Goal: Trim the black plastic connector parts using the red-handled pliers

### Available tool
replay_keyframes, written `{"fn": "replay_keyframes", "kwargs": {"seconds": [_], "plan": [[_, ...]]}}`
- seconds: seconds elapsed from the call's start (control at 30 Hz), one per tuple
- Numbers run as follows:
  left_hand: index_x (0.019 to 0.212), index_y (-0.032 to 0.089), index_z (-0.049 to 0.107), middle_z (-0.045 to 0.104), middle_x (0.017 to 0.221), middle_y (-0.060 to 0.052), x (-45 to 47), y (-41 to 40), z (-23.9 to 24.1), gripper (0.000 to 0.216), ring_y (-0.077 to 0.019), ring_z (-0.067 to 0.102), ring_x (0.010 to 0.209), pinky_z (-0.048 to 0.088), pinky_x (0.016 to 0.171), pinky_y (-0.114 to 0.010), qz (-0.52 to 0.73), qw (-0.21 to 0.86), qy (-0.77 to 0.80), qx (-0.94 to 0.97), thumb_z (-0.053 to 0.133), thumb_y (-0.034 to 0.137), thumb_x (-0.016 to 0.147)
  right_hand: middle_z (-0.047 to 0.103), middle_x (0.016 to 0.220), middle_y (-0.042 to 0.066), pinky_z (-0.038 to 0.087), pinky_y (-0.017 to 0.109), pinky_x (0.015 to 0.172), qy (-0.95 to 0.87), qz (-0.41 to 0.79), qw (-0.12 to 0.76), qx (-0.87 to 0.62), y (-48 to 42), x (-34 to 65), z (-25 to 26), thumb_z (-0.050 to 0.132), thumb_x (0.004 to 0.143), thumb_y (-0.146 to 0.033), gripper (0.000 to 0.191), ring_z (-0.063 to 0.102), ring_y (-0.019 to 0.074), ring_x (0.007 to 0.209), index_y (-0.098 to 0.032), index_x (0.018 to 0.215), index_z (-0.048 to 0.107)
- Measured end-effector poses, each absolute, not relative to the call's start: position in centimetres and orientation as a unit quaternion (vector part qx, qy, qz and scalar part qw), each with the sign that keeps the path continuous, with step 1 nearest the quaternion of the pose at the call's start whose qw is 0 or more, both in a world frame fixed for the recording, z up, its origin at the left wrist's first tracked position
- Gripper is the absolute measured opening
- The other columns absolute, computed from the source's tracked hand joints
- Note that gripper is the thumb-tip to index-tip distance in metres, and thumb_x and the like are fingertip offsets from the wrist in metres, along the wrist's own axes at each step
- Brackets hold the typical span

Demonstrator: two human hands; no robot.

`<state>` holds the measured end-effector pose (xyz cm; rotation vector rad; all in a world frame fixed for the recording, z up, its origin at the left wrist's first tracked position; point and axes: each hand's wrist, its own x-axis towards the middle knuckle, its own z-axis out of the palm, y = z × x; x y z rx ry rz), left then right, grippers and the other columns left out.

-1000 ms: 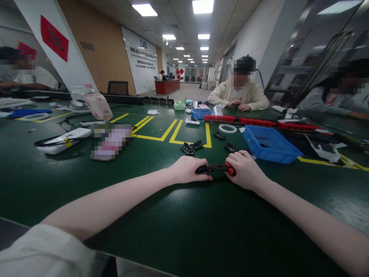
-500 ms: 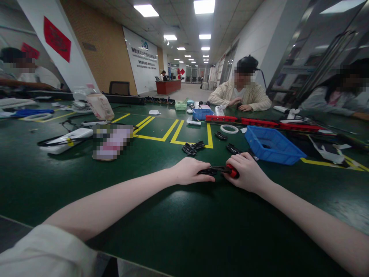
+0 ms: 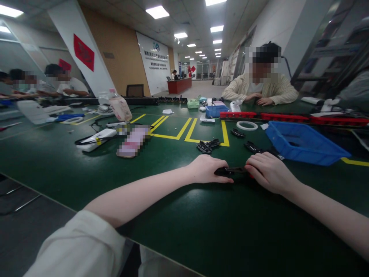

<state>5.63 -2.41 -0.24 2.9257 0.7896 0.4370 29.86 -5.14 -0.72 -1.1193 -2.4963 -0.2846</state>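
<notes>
My left hand (image 3: 205, 170) is closed on a small black plastic part (image 3: 221, 172), thumb and fingers pinching it just above the table. From the right, my right hand (image 3: 269, 173) is wrapped round what look like red-handled pliers (image 3: 237, 170). Their dark metal nose reaches to the black part and seems to touch it. Most of the handle is hidden in my palm, with only a bit of red showing. Similar black parts (image 3: 204, 147) lie just beyond my left hand, and another black part (image 3: 252, 146) sits beyond my right hand.
A blue bin (image 3: 305, 148) stands at the right, with a white ring (image 3: 247, 125) and red rails (image 3: 284, 117) behind. To the left lie a phone (image 3: 133, 142), a white device with a black strap (image 3: 98, 139) and a bottle (image 3: 120, 107). A person (image 3: 261, 90) sits opposite.
The view has swung left, so the table's contents appear further right. Both hands keep their hold; my right hand has rolled slightly and now covers more of the red handle.
</notes>
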Motion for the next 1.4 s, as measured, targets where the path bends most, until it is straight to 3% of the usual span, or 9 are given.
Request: {"fn": "replay_keyframes", "kwargs": {"seconds": [0.17, 0.3, 0.47, 0.67, 0.83, 1.1, 1.27, 1.4], "plan": [[0.098, 0.019, 0.060, 0.070, 0.084, 0.000, 5.7, -2.6, -0.1, 0.038, -0.0161, 0.066, 0.078, 0.040, 0.071, -0.028, 0.126, 0.013, 0.282, 0.951, 0.057, 0.054, 0.085, 0.057, 0.066, 0.005, 0.034, 0.034, 0.064, -0.890, -0.128, 0.185, -0.396, -5.0, 29.6, -0.6, 0.031, 0.096, -0.035, 0.039, 0.050, 0.0183, 0.063, -0.019, 0.069, 0.054], [0.099, 0.019, 0.058, 0.070, 0.086, 0.000, 5.6, -2.5, -0.2, 0.027, -0.0155, 0.066, 0.080, 0.040, 0.072, -0.027, 0.119, 0.022, 0.278, 0.953, 0.059, 0.043, 0.087, 0.058, 0.068, 0.006, 0.034, 0.035, 0.064, -0.886, -0.128, 0.187, -0.405, -4.9, 29.6, -0.8, 0.034, 0.096, -0.037, 0.039, 0.051, 0.0195, 0.065, -0.019, 0.070, 0.055], [0.095, 0.019, 0.060, 0.070, 0.082, 0.000, 5.5, -2.3, -0.1, 0.031, -0.0158, 0.065, 0.074, 0.037, 0.064, -0.026, 0.132, 0.038, 0.274, 0.952, 0.059, 0.048, 0.085, 0.064, 0.079, 0.008, 0.035, 0.036, 0.068, -0.881, -0.113, 0.198, -0.413, -4.9, 29.8, -1.0, 0.035, 0.096, -0.038, 0.036, 0.056, 0.0211, 0.074, -0.018, 0.080, 0.061], [0.092, 0.016, 0.060, 0.065, 0.082, 0.000, 5.4, -2.3, -0.1, 0.041, -0.0161, 0.060, 0.075, 0.037, 0.070, -0.029, 0.162, 0.042, 0.240, 0.956, 0.054, 0.056, 0.085, 0.064, 0.082, 0.010, 0.035, 0.036, 0.068, -0.871, -0.100, 0.210, -0.433, -5.1, 29.9, -0.8, 0.033, 0.097, -0.036, 0.036, 0.056, 0.0217, 0.078, -0.017, 0.081, 0.060], [0.104, 0.016, 0.063, 0.058, 0.100, -0.007, 4.7, -2.4, -0.3, 0.038, -0.0188, 0.055, 0.086, 0.041, 0.075, -0.029, 0.172, 0.033, 0.224, 0.959, 0.057, 0.049, 0.086, 0.064, 0.084, 0.011, 0.039, 0.036, 0.067, -0.862, -0.079, 0.224, -0.447, -5.4, 30.7, -0.7, 0.033, 0.097, -0.035, 0.036, 0.054, 0.0222, 0.077, -0.018, 0.081, 0.060], [0.123, 0.015, 0.056, 0.051, 0.126, -0.012, 3.1, -2.0, -0.2, 0.038, -0.0238, 0.047, 0.117, 0.036, 0.103, -0.037, 0.146, 0.078, 0.180, 0.970, 0.052, 0.032, 0.089, 0.065, 0.082, 0.010, 0.044, 0.037, 0.069, -0.841, -0.074, 0.246, -0.476, -5.7, 33.3, -1.1, 0.030, 0.096, -0.041, 0.042, 0.058, 0.0238, 0.078, -0.019, 0.078, 0.061], [0.136, 0.014, 0.040, 0.041, 0.141, -0.014, 3.3, -2.3, -0.4, 0.061, -0.0275, 0.037, 0.130, 0.031, 0.109, -0.042, 0.178, 0.105, 0.207, 0.956, 0.059, 0.041, 0.085, 0.066, 0.101, 0.013, 0.047, 0.040, 0.078, -0.813, -0.095, 0.263, -0.511, -6.2, 33.6, -1.2, 0.043, 0.093, -0.040, 0.031, 0.061, 0.0264, 0.092, -0.017, 0.103, 0.061], [0.140, 0.009, 0.034, 0.038, 0.140, -0.018, 3.8, -3.4, -0.7, 0.083, -0.0319, 0.039, 0.127, 0.034, 0.108, -0.046, 0.215, 0.158, 0.326, 0.907, 0.062, 0.058, 0.078, 0.057, 0.124, 0.016, 0.044, 0.051, 0.091, -0.826, -0.087, 0.224, -0.510, -7.3, 35.2, -1.8, 0.046, 0.090, -0.044, 0.041, 0.054, 0.0338, 0.114, -0.019, 0.123, 0.052]]}}
